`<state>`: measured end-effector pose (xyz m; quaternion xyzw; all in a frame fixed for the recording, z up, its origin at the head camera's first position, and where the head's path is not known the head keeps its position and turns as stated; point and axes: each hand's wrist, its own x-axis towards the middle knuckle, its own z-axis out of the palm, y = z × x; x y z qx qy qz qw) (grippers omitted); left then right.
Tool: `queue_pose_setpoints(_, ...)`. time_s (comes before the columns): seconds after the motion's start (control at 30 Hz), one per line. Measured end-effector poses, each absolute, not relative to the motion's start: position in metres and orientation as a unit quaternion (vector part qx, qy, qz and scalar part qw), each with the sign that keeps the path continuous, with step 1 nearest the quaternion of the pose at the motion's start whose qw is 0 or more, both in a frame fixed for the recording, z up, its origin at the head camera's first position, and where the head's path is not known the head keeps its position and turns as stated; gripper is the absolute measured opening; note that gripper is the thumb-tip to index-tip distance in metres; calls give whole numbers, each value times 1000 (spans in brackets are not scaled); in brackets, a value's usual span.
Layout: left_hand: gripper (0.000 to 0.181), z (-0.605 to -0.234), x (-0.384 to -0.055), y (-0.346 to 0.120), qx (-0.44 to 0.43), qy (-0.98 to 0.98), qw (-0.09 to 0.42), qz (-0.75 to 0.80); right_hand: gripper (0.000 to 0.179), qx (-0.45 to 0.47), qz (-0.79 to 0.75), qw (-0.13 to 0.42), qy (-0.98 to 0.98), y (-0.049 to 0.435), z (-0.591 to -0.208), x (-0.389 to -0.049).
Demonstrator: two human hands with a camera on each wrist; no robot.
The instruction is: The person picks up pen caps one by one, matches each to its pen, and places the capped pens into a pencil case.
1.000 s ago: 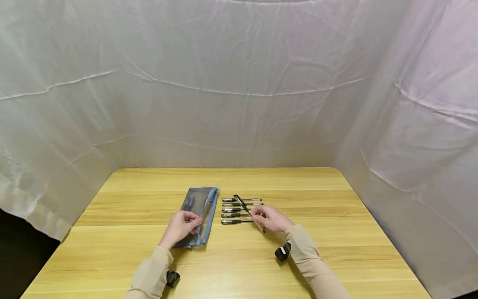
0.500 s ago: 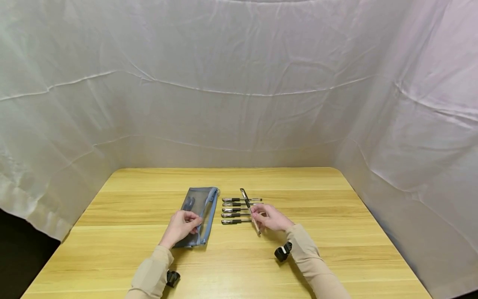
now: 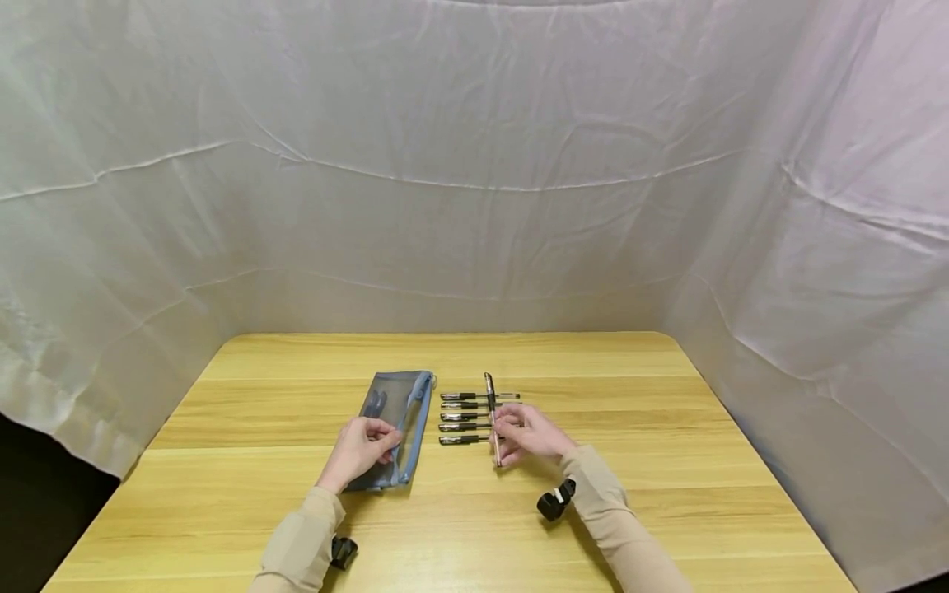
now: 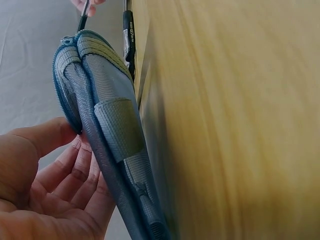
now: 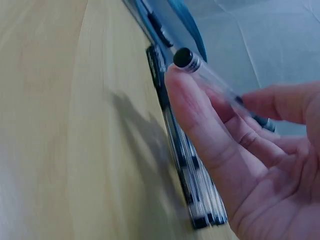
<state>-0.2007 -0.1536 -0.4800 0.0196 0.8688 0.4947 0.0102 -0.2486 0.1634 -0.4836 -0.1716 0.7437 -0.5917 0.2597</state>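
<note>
A blue-grey mesh zip pouch [image 3: 400, 387] lies left of the middle of the table, its zipped side toward the pens and its mouth parted. My left hand [image 3: 357, 449] pinches the near lip of that mouth between thumb and fingers; in the left wrist view the pouch [image 4: 120, 125] stands up slightly from the wood. My right hand [image 3: 534, 432] holds a black-capped clear gel pen [image 3: 490, 391] between thumb and fingers, its cap pointing away from me. Under it, several similar pens [image 3: 461, 417] lie in a row, caps to the left.
Dark shapes [image 3: 376, 403] show through the pouch's mesh. A wood-grain table [image 3: 474, 535] spreads beneath everything, with pale grey curtains [image 3: 474, 206] behind it and at both sides. Each sleeve has a small black camera [image 3: 556, 500] at the wrist.
The pen in my right hand has turned from slanting left to nearly straight away from me, and its rear end has shifted left. My left hand and the pouch have stayed still.
</note>
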Motion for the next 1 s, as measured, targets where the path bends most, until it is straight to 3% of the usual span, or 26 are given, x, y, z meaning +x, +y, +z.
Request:
queue_pose_setpoints(0.4, 14, -479, -203, -154, 24, 867, 10, 498, 37, -117, -654, 298, 686, 137, -480, -248)
queue_pose_setpoints(1.0, 13, -477, -202, -154, 22, 870, 10, 492, 33, -92, -651, 311, 687, 92, -480, -252)
